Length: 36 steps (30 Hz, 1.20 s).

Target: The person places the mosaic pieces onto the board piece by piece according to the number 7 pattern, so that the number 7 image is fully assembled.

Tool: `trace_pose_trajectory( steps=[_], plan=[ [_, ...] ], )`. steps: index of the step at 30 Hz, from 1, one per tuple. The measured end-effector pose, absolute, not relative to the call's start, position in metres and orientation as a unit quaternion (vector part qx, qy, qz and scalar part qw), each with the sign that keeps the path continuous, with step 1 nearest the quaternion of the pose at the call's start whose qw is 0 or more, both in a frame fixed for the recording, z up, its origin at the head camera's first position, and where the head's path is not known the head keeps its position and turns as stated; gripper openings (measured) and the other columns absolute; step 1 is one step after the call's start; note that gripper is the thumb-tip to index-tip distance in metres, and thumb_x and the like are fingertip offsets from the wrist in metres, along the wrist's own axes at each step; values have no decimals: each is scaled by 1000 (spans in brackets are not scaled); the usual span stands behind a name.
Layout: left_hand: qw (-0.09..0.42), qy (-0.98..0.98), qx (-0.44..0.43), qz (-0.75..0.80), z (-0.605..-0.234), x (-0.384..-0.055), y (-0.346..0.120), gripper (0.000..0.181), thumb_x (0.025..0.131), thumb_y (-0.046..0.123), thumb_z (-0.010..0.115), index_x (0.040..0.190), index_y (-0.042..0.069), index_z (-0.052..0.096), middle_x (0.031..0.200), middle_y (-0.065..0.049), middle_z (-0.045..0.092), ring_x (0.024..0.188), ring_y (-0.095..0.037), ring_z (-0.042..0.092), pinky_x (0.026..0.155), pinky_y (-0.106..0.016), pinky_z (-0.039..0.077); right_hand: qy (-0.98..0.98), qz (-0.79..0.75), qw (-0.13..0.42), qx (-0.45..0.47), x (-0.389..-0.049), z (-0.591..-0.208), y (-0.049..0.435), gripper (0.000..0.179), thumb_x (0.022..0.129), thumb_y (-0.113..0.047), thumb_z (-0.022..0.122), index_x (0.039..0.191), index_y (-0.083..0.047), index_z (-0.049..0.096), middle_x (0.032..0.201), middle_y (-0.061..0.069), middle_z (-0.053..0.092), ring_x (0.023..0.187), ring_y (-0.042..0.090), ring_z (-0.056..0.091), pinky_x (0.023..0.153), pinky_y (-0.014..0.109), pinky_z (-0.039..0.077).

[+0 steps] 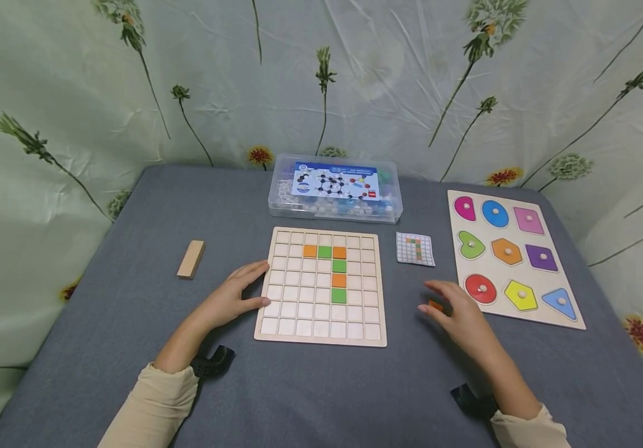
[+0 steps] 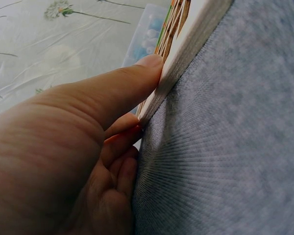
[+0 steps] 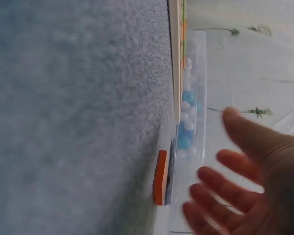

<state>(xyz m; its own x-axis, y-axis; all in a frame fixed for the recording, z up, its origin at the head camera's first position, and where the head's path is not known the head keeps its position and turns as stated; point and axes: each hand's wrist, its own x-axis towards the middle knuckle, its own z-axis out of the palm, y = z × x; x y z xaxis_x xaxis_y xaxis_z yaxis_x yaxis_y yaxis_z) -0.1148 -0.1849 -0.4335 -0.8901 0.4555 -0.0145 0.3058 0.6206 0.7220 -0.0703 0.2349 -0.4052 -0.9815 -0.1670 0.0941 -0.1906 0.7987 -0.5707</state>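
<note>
A square wooden grid board (image 1: 320,341) holds several orange and green tiles, set in a short row with a column running down from its right end. At the board's left edge, my left hand (image 1: 229,298) rests with the thumb and fingertips touching the rim. My right hand (image 1: 461,320) hovers right of the board, thumb and fingers spread apart and holding nothing. Just beneath it, an orange tile (image 3: 160,177) lies on the cloth, partly covered by the hand in the head view. A small pattern card (image 1: 415,249) printed with a coloured grid lies beyond that hand.
A clear plastic box (image 1: 335,211) of small pieces stands behind the board. To the right lies a shape puzzle board (image 1: 486,267) with knobbed pieces. A plain wooden block (image 1: 191,259) is on the left. Grey cloth (image 1: 310,398) covers the table.
</note>
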Motion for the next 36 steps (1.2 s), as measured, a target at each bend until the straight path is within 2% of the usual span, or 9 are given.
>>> trace_pose_trajectory(
  steps=[4, 12, 19, 23, 27, 36],
  plan=[
    [100, 894, 212, 381, -434, -115, -185, 75, 80, 31, 68, 139, 3, 31, 142, -16, 28, 130, -34, 20, 99, -52, 19, -953, 288, -6, 89, -67, -410, 241, 48, 75, -18, 74, 116, 1, 55, 109, 18, 55, 100, 32, 50, 85, 48, 41],
    [96, 893, 216, 383, -435, -115, -185, 74, 80, 31, 68, 139, 4, 32, 142, -15, 29, 130, -33, 20, 99, -52, 20, -944, 311, -19, 108, -67, -417, 239, 40, 75, -9, 73, 111, 1, 57, 97, 10, 57, 85, 23, 55, 75, 41, 47],
    [97, 893, 214, 383, -435, -115, -185, 74, 81, 32, 67, 139, 4, 32, 142, -15, 29, 129, -33, 20, 99, -52, 20, -936, 333, -20, 114, -68, -422, 237, 41, 72, -1, 74, 110, 2, 58, 105, 14, 54, 87, 23, 56, 78, 39, 47],
    [98, 893, 214, 383, -435, -115, -185, 74, 80, 32, 67, 139, 3, 32, 142, -15, 29, 129, -34, 20, 99, -52, 20, -938, 328, -18, 112, -69, -423, 237, 34, 72, 1, 73, 103, 2, 62, 105, 14, 53, 86, 23, 56, 77, 38, 47],
    [97, 894, 214, 382, -435, -115, -185, 75, 80, 32, 67, 139, 3, 32, 142, -16, 29, 129, -34, 20, 99, -53, 20, -943, 310, -14, 120, -70, -422, 236, 27, 73, -2, 73, 99, -1, 64, 101, 11, 55, 84, 21, 55, 75, 38, 48],
    [88, 893, 222, 382, -435, -115, -185, 74, 79, 29, 69, 138, 2, 33, 141, -16, 30, 129, -34, 21, 99, -52, 21, -934, 320, 10, 157, -74, -403, 210, 33, 75, -8, 73, 106, -4, 63, 99, 6, 59, 84, 19, 55, 73, 38, 47]
  ],
)
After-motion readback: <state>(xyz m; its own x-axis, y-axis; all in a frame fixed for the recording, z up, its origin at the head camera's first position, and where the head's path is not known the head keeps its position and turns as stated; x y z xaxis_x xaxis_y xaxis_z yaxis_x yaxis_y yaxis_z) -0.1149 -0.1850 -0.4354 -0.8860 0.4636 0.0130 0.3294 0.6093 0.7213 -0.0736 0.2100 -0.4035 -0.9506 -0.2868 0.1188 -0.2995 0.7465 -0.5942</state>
